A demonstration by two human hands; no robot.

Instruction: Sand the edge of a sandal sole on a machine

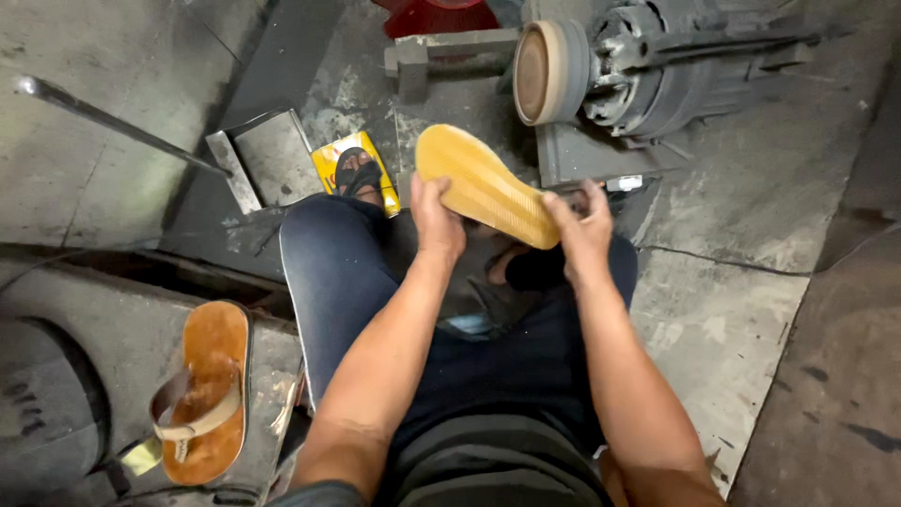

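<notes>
A tan ribbed shoe sole (483, 183) is held up over my knees, tread side facing me, its toe end pointing up and left. My left hand (436, 221) grips its lower left edge. My right hand (584, 230) grips its heel end on the right. Just beyond the sole stands a motor-driven grinding wheel (547, 72) with a round tan disc, about a hand's width away from the sole's toe.
A brown leather sandal (205, 390) lies on a ledge at lower left. My foot in a yellow sandal (357, 174) rests on the floor next to a grey metal box (267, 155). A metal rod (113, 122) slants at upper left. A red object (436, 14) sits behind the machine.
</notes>
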